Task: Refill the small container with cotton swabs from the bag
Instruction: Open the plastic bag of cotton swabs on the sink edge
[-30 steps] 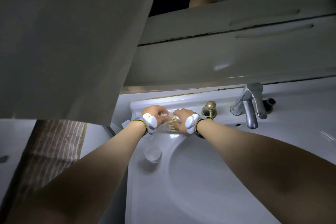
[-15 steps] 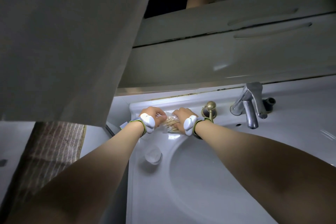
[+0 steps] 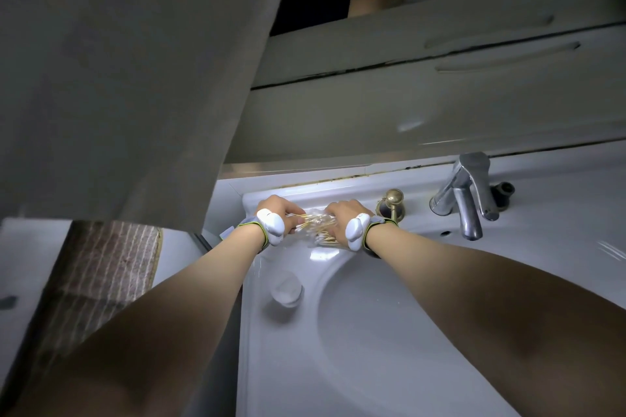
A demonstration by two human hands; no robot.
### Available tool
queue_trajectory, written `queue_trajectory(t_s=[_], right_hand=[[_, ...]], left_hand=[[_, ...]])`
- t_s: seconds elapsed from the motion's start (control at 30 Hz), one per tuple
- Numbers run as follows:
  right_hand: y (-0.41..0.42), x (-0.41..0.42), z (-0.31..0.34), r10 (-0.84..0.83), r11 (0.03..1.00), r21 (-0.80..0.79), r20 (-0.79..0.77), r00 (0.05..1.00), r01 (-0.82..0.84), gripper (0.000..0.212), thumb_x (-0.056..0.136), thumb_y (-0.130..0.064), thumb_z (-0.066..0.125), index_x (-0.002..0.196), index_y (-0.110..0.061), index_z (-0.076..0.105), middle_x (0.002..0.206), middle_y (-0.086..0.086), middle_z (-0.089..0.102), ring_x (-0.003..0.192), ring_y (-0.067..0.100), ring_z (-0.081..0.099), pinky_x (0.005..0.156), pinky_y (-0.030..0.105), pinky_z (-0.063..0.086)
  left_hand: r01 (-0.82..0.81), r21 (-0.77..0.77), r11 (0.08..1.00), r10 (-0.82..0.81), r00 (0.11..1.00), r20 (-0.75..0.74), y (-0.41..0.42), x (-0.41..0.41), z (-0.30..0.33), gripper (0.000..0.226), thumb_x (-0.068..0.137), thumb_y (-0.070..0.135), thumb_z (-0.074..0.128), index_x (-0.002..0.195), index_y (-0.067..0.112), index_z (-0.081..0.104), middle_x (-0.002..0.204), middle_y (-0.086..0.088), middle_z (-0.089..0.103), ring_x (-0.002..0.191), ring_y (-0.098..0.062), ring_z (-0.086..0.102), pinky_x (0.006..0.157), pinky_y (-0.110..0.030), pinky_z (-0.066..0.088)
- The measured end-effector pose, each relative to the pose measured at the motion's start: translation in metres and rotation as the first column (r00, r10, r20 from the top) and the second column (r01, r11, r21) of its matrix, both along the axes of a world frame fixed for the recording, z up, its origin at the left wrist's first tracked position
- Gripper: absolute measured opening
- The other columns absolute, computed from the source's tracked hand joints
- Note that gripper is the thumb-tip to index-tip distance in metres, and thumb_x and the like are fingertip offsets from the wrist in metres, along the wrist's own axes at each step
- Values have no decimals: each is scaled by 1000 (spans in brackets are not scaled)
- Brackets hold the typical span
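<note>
A clear plastic bag of cotton swabs point(image 3: 316, 227) with wooden sticks lies on the back ledge of the white sink point(image 3: 372, 332). My left hand point(image 3: 279, 213) pinches the bag's left end. My right hand point(image 3: 342, 218) grips its right side, fingers curled over the swabs. A small round clear container point(image 3: 286, 289) stands on the sink rim, nearer to me and below the left wrist, apart from both hands. I cannot tell what it holds.
A brass knob fitting point(image 3: 393, 205) stands just right of my right hand. A chrome faucet point(image 3: 469, 200) rises further right. An open cabinet door point(image 3: 128, 78) hangs over the left. A striped towel point(image 3: 101, 281) hangs lower left.
Both hands stay on the bag at the same spot. The view has shifted slightly. More wooden sticks show between the hands than a second ago.
</note>
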State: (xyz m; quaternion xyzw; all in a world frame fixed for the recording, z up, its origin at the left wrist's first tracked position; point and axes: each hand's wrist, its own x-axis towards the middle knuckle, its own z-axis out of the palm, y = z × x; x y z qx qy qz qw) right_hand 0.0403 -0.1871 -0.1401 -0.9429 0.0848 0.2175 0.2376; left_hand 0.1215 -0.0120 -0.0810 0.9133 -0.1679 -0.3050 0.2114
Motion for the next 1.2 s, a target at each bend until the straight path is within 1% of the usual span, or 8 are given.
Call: queue_trajectory(t_s=[0.2,0.37,0.53,0.63,0.8,0.93,1.03,1.2], right_hand=[[1,2,5,-26,1000,-9,-12,1000,26,45,87,-20,60,132,-13,57,129,10,54,116,30,54,92,32,50],[2,4,12,-30,998,-51,-27,999,28,39,83,-14,59,120,-3,65,123,17,61,111,30,61,92,38,55],[2,1,19,-62,994,-86,-17,998,60,41,80,-15,58,120,-13,62,118,8,66,104,29,64,86,38,58],[5,-1,23,-68,992,-111,-14,998,66,49,76,-17,56,125,-15,60,121,8,65,104,29,64,84,35,57],[12,2,31,-29,999,-28,153,988,34,53,80,-28,52,132,-14,51,129,7,57,117,30,49,92,37,46],[22,8,34,27,999,15,253,967,-32,71,81,-33,61,146,-15,39,139,8,50,128,31,43,103,38,41],[27,12,33,95,995,-17,298,950,-94,76,79,-37,68,145,-17,36,134,6,51,123,29,46,96,37,44],[39,21,32,221,971,-158,336,916,-177,50,76,-33,72,121,-19,52,105,1,61,99,26,53,70,35,46]], left_hand=[[-21,36,999,21,1000,16,6,3,4,23,91,24,66,112,19,75,94,-5,76,92,-19,67,78,-17,44],[-127,-10,992,127,992,-9,17,2,5,24,91,22,64,111,18,75,94,-4,74,97,-20,68,80,-18,45],[-170,-28,985,170,985,-21,28,2,5,25,92,23,64,113,15,74,104,-8,75,100,-22,69,85,-22,49],[-175,-47,983,174,984,-33,34,2,8,23,93,21,63,111,15,75,99,-9,75,92,-22,69,85,-25,51],[-178,-108,978,174,984,-46,38,0,13,20,94,19,61,109,16,75,83,-3,68,70,-13,61,54,-3,42],[-208,-179,962,195,977,-90,38,-2,16,18,94,19,63,104,13,76,77,-4,65,69,-15,59,62,-10,45],[-282,-252,926,230,949,-215,35,-6,18,21,94,12,64,111,4,73,79,-8,66,70,-18,61,83,-28,54],[-331,-309,891,220,913,-343,36,-11,25,19,94,8,63,110,2,73,70,-2,69,62,-9,64,78,-19,55]])
